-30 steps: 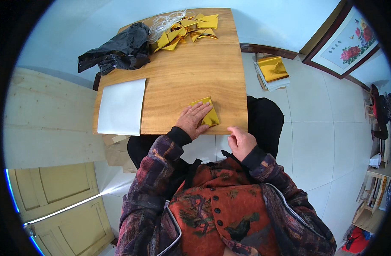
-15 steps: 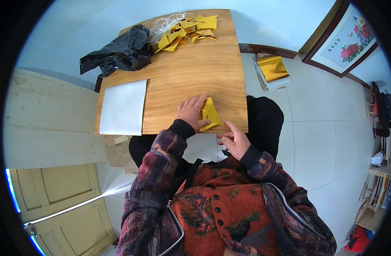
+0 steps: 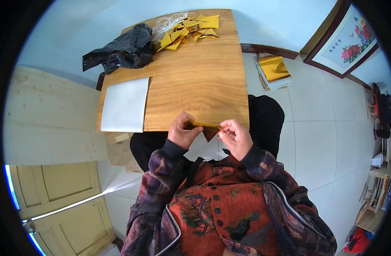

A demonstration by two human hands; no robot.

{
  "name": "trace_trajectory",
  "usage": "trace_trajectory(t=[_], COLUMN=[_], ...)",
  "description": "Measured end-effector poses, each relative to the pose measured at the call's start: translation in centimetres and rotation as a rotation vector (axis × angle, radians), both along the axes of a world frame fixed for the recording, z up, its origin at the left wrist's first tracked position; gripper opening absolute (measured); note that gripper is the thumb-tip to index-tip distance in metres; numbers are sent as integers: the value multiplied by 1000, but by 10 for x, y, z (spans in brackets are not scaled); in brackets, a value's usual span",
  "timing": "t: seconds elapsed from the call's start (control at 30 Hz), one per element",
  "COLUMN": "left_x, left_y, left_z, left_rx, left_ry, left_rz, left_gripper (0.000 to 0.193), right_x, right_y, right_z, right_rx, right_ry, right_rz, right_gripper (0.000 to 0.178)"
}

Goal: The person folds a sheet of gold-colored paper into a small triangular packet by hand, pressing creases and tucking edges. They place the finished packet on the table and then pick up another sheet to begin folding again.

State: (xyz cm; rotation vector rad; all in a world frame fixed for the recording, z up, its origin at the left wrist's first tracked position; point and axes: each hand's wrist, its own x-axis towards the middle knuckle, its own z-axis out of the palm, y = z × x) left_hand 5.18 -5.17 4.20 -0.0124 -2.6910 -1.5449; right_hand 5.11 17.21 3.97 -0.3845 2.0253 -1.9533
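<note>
At the front edge of the wooden table [image 3: 195,81], a folded piece of gold foil paper [image 3: 209,132] is held up between my two hands, its dark pointed part hanging downward. My left hand [image 3: 183,130] pinches its left end between thumb and fingers. On the other end, my right hand [image 3: 235,137] grips the corner with thumb and forefinger. A stack of white paper sheets [image 3: 125,105] lies left of my left hand. Farther back, several folded gold paper pieces [image 3: 189,30] are heaped at the table's far edge.
A black plastic bag [image 3: 127,48] and clear plastic wrapping [image 3: 167,24] lie at the back left. On the floor to the right sits a stack topped with gold paper [image 3: 274,69]. A framed flower picture [image 3: 345,40] leans at the wall; a wooden board [image 3: 50,119] stands left.
The gold paper has been lifted off the tabletop and tilted up. My left hand went from pressing it flat to pinching it; my right hand has moved up and taken its right end.
</note>
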Motion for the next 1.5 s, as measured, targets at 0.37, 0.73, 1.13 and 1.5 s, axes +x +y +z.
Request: trace_trajectory(t=[0.37, 0.73, 1.13, 1.5], left_x=[44, 44, 44, 42], left_y=[1, -6, -7, -4], left_z=[53, 61, 68, 66], left_rx=[437, 56, -86, -124], left_ry=[263, 463, 360, 269], left_rz=[-115, -148, -173, -204], left_gripper=[26, 32, 27, 23], right_x=[7, 7, -5, -6], right_y=[-6, -5, -3, -1], right_z=[74, 69, 72, 57], right_rx=[-25, -99, 230, 332], right_ry=[313, 141, 551, 562], right_rz=[48, 107, 157, 217], right_gripper=[9, 16, 19, 17])
